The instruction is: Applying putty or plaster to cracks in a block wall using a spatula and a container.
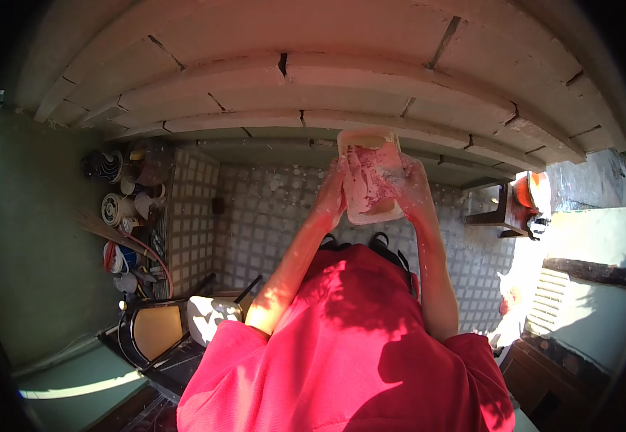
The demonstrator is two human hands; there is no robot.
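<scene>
A pale, shallow rectangular tray (pixel 367 136) with rounded corners is held up in front of me, at arm's length. Pink and whitish smears (pixel 372 171) cover much of its middle; whether they are paint or something else I cannot tell. My left hand (pixel 334 193) is closed on the tray's left side. On the opposite side my right hand (pixel 415 186) grips it, with part of that hand lying over the tray's edge. Both hands look spotted with pale splashes.
Beyond the tray runs a stepped, light-painted wall (pixel 255 79) with dark cracks. Buckets (pixel 117 209) and a broom (pixel 97 222) stand at the left. A chair (pixel 156 333) is at lower left. A wooden stool (pixel 500 216) stands at the right. Tiled floor (pixel 262 209) lies below.
</scene>
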